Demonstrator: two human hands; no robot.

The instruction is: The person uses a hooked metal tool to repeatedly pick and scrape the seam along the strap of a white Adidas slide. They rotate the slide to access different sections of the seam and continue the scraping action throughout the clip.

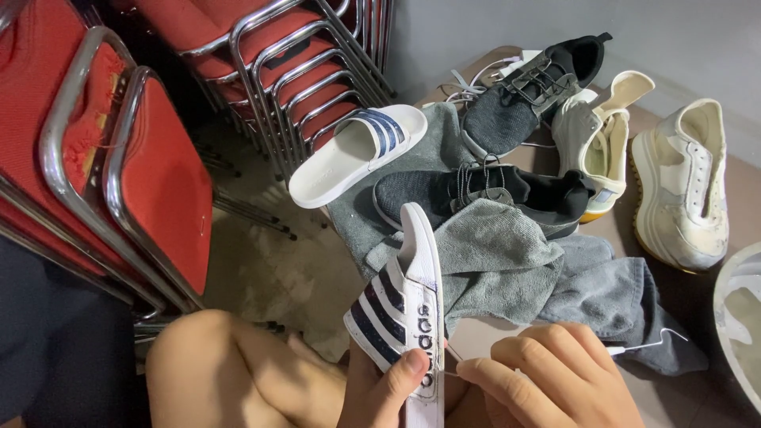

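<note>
- Head view, nearest edge: bare knee (214,368) at lower left, bent, skin-toned against the dark floor.
- Left hand (380,392) low in the middle, thumb pressed flat on the strap of a white slide sandal (400,305) with dark blue stripes; other fingers hidden behind it, so a closed grip on the sandal, held tilted with toe pointing up and away.
- Right hand (555,376) just beside, fingers curled in tight, fingertips pinched narrow at the sandal's edge; whatever sits between them too small to tell.
- Thin white hooked wire (646,343) poking out past the right hand's knuckles, lying over cloth.
- Grey towel (507,261) crumpled just behind the held sandal, spreading right into a darker grey fold (626,305).
- Pale round basin rim (733,317) at the right edge, partly cut off.
- Black knit sneaker (476,194) on its side beyond the towel, laces loose, touching the cloth.
- Matching white striped slide (357,154) farther left, resting sole-down on another patch of grey cloth.
- Worn cream sneaker (686,186) at right, well apart from the hands, opening upward.
- Second cream sneaker (598,139) between it and the dark pair, tongue pulled out.
- Grey-and-black sneaker (527,91) farthest back near the wall, loose white laces beside it.
- Stacked red chairs (158,150) with chrome frames filling the left and upper left.
</note>
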